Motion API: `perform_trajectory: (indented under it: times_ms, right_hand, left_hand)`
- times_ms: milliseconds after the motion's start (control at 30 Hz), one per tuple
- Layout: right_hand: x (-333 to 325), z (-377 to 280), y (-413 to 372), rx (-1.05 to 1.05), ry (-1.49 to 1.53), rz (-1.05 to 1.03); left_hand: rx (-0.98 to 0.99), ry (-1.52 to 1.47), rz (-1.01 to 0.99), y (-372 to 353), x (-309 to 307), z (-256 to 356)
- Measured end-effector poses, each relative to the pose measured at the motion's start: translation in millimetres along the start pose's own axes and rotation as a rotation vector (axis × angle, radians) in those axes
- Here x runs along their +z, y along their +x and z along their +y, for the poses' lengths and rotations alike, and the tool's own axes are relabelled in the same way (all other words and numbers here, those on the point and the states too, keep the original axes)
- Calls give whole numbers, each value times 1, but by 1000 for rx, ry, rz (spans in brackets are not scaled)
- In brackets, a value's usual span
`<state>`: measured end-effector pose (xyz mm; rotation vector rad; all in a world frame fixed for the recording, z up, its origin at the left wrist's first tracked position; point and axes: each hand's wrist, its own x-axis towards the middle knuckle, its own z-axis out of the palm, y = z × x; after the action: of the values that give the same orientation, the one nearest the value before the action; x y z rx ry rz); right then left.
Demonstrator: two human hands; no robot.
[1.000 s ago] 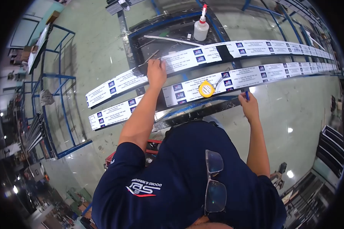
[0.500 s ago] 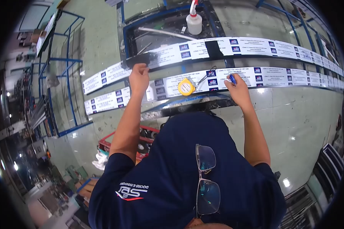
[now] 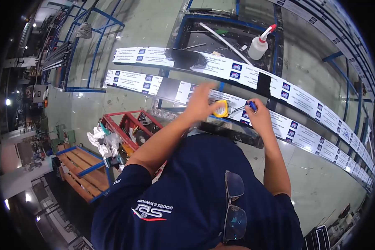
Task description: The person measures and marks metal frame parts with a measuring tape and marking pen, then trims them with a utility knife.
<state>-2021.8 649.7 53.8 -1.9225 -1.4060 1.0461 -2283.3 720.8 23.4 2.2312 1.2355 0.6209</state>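
My left hand [image 3: 201, 103] is blurred, its fingers stretched out over the lower film-covered profile [image 3: 137, 83], with the thumb right beside a yellow tape measure [image 3: 221, 108]. The tape measure lies on that profile, a dark strap beside it. My right hand [image 3: 259, 116] is closed around a small blue pen-like tool [image 3: 252, 106], above the same profile to the right of the tape. Beyond it runs the upper film-covered profile [image 3: 221, 64], with a bare dark stretch towards its left and a black band [image 3: 263, 83] across it.
A white bottle with a red nozzle [image 3: 258, 48] stands on the dark bench frame [image 3: 233, 18], near a thin white strip [image 3: 221, 38]. A red tool carrier [image 3: 127, 125] is at my left, beside a blue-framed wooden pallet [image 3: 81, 173]. Blue racks [image 3: 96, 37] stand at far left.
My left hand has left the upper profile's dark stretch and come right and nearer, beside the tape measure. My right hand still grips the blue tool. The view has turned and shifted left.
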Motion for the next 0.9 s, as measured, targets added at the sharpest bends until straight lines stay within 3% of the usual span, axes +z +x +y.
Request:
perform_trajectory:
  times_ms: [67,100,133,200,267,467,600,633,667,800,900]
  right_hand:
    - [-6,1,-5,11,-19,6]
    - [-7,3,-10,27,-26,0]
    - [-8,5,-17,35,-31,17]
    - [-10,12,-36,75,-68,105]
    - [-11,24,-69,125,-59,184]
    - [1,58,-203,491,-58,442]
    - [21,117,-272,637,82,587]
    - [20,129,-282,658,124,618]
    - [18,140,-293,681,167,658]
    - [-22,180,-319,555,209,849]
    - [-62,226,-348,558,410,900]
  left_hand:
    - [-78,207,318,23,-15,-23]
    - [-139,200,366,37,-26,-36]
    - [-125,186,362,50,-33,-45]
    - [-306,412,184,76,-43,-58]
    - [-293,423,31,95,-30,-90]
    - [-230,350,72,105,-9,-98]
    - [-3,478,-59,87,2,-43]
    - [-49,499,-320,90,3,-3]
    - [-12,496,-324,86,8,31]
    - [476,7,-188,71,74,182]
    - [635,-202,-433,46,147,287]
